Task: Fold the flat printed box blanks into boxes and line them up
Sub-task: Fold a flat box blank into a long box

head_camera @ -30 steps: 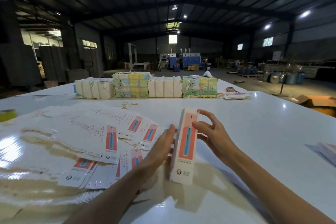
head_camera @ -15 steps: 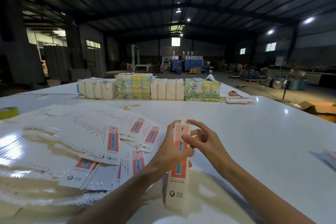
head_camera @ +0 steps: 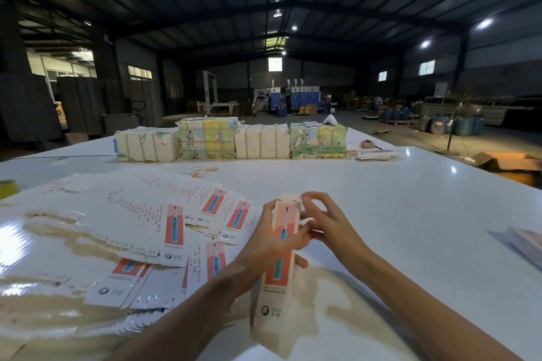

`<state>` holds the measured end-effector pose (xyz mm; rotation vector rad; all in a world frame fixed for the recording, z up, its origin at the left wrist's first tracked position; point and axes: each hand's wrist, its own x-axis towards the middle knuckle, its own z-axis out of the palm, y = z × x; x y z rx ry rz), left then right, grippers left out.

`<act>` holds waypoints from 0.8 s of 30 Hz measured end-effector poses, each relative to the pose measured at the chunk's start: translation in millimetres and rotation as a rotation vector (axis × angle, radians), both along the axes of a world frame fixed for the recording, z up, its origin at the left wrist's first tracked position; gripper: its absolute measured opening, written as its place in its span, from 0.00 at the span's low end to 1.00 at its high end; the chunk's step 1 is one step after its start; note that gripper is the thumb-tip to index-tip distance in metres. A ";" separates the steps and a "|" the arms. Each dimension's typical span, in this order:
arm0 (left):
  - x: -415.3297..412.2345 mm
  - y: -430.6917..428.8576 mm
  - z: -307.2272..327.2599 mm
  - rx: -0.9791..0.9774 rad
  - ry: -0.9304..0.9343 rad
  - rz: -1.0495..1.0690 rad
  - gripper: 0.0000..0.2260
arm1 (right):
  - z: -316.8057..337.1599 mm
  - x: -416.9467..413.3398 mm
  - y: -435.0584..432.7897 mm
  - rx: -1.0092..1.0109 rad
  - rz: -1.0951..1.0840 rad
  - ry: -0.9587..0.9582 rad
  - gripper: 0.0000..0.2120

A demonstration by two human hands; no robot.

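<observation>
right now the l hand (head_camera: 272,246) grips the toothbrush box (head_camera: 277,287) round its middle, fingers wrapped, holding it tilted just above the white table (head_camera: 410,214), right of the fanned flat blanks (head_camera: 123,214). r hand (head_camera: 328,226) has fingers curled at the top flap (head_camera: 289,199), pinching it, tho it's blurred. to do this well imo: firm l grip w/o crushing the tube, any side tabs in first, then tuck the flap square inside the front wall, no creasing.
</observation>
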<state>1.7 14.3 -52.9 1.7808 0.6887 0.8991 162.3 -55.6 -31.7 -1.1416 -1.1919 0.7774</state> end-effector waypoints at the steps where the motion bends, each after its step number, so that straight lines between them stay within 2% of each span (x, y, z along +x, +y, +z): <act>1: -0.4 0.0 0.6 -0.001 0.020 -0.020 0.37 | 0.5 1.9 0.8 -0.005 -0.013 0.060 0.16; 3: -0.6 -0.8 0.1 0.026 0.090 -0.050 0.38 | -0.4 7.1 3.6 -0.036 -0.049 0.083 0.14; 6: 0.2 2.0 -4.9 0.011 0.147 -0.079 0.38 | -2.8 14.4 6.0 -0.043 -0.082 -0.046 0.10; 14: -3.8 -2.6 2.9 0.051 0.178 0.032 0.39 | 2.0 15.3 0.3 0.176 -0.147 -0.328 0.10; 17: -7.1 -2.5 3.1 0.078 0.186 0.051 0.41 | 3.1 12.3 0.3 0.129 -0.099 -0.261 0.12; 21: -9.8 -4.3 3.4 0.092 0.217 0.055 0.42 | 5.2 10.9 2.6 0.012 0.000 -0.048 0.13; 24: -10.3 -5.3 3.9 0.083 0.234 0.008 0.42 | 4.5 12.9 3.9 -0.042 0.062 0.053 0.18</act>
